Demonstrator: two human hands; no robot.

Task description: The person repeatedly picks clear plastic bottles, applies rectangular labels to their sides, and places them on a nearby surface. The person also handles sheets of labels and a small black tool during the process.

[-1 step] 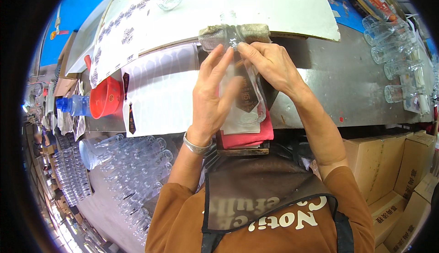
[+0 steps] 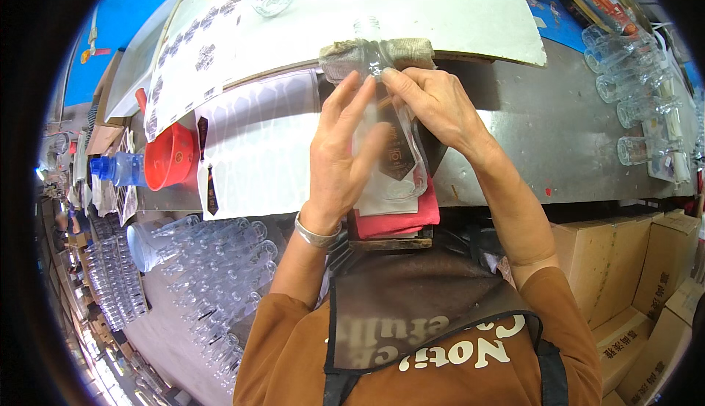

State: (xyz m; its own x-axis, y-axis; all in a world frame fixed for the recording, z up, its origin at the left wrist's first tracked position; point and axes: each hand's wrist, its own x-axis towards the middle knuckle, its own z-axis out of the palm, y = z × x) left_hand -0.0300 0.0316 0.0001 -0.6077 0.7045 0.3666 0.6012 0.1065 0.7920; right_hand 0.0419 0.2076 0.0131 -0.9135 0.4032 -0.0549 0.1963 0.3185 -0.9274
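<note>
A clear glass bottle (image 2: 417,158) lies with its neck pointing away from me. Its neck end rests on a rolled beige cloth (image 2: 413,52), its base end over a white pad and a folded red cloth (image 2: 400,224). On its upper side is a dark, tie-shaped decal (image 2: 397,158). My right hand (image 2: 438,105) has its fingers curled and its thumb pressed to the bottle's shoulder, near the top of the decal. Along the left side is my left hand (image 2: 341,138), fingers stretched and apart, fingertips by the shoulder; its thumb is blurred over the bottle.
A white sheet with tie-shaped decals (image 2: 257,142) lies on the left, beside a red bowl (image 2: 170,158) and a blue-capped plastic bottle (image 2: 121,168). Many glass bottles (image 2: 213,274) stand lower left. Glassware (image 2: 624,98) lines the right, above cardboard boxes (image 2: 609,266). A white board (image 2: 440,9) spans the back.
</note>
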